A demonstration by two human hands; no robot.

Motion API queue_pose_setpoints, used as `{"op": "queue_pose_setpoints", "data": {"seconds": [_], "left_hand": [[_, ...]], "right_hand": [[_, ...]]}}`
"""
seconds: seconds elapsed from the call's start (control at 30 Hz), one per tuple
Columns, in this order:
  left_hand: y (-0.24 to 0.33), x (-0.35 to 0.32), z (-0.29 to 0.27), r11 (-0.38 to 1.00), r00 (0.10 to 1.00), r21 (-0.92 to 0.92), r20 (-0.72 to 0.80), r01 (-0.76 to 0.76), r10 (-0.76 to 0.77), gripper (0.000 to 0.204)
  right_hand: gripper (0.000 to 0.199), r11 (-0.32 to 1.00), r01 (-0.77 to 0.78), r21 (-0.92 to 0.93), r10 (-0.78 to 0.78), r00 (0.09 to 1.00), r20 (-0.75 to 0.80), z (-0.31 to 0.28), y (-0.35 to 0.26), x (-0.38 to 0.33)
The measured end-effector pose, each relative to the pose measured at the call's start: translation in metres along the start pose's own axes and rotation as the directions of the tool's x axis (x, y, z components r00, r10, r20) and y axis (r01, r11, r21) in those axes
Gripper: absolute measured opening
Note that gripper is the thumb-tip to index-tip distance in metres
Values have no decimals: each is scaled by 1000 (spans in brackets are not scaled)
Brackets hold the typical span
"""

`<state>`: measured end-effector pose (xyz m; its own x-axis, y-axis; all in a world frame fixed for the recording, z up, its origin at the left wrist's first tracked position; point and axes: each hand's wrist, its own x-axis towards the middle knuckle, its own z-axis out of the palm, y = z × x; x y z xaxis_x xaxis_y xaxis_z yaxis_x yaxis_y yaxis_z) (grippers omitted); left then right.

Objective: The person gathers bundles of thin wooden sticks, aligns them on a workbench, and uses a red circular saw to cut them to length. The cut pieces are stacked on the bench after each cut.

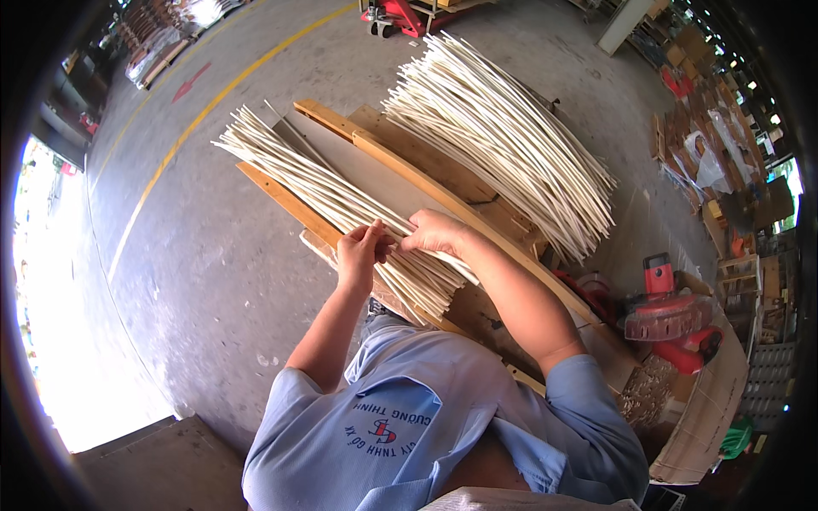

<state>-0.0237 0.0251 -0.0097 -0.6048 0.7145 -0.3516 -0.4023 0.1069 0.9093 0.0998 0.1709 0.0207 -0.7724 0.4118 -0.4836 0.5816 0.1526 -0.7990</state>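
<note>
A bundle of long, thin, pale cane rods (pixel 315 183) lies slantwise on the wooden bench in front of me. Over its near part, my left hand (pixel 365 247) is closed, thumb and fingers pinched on a rod. Close beside it, my right hand (pixel 433 233) curls its fingers round one or more rods, and a rod end sticks out below that hand toward the lower right. How many rods each hand grips is hidden by the fingers. Beyond the wooden rail (pixel 460 209) rests a larger pile of the same rods (pixel 511 140).
A red power saw (pixel 673 319) stands at the right end of the bench, near a cardboard box (pixel 703 417) and a heap of short cut pieces (pixel 648 392). A red pallet jack (pixel 396 15) is at the back. Stacked wooden parts (pixel 703 153) stand at far right.
</note>
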Motion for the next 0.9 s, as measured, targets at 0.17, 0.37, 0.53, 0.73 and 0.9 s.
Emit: {"op": "queue_pose_setpoints", "data": {"seconds": [0.17,0.37,0.53,0.73,0.9], "left_hand": [[-6,-11,-2,275,572,640,316,-718,757,18],[-32,-10,0,62,585,658,616,-750,528,30],[-31,-7,1,69,593,654,631,-754,501,35],[26,-51,100,919,568,-62,769,-389,292,86],[89,-94,201,963,326,-243,906,-116,269,72]], "right_hand": [[16,995,-81,63,83,996,-38,-14,-24,-16],[27,912,316,-262,-379,894,-238,-43,-9,-61],[20,920,370,131,-316,895,-315,-50,20,-150],[32,937,325,126,-218,829,-515,-7,89,-188],[30,890,383,247,-202,818,-538,-5,82,-220]]}}
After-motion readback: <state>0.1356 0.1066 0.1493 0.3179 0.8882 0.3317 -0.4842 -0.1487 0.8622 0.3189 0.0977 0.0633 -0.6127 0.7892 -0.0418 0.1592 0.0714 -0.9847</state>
